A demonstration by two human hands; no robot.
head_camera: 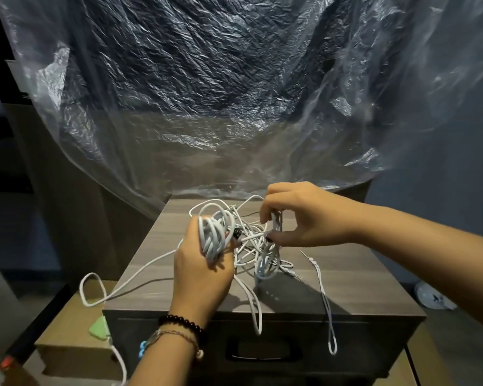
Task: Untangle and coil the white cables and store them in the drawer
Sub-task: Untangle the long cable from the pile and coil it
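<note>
White cables remain knotted above the closed drawer; left hand grips a part-wound coil, right hand pinches strands.

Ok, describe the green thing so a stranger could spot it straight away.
Start at the grey drawer cabinet under the hands. Left of its front corner sits a lower cardboard box. The green plug lies on it, the only coloured thing among white cables.
</note>
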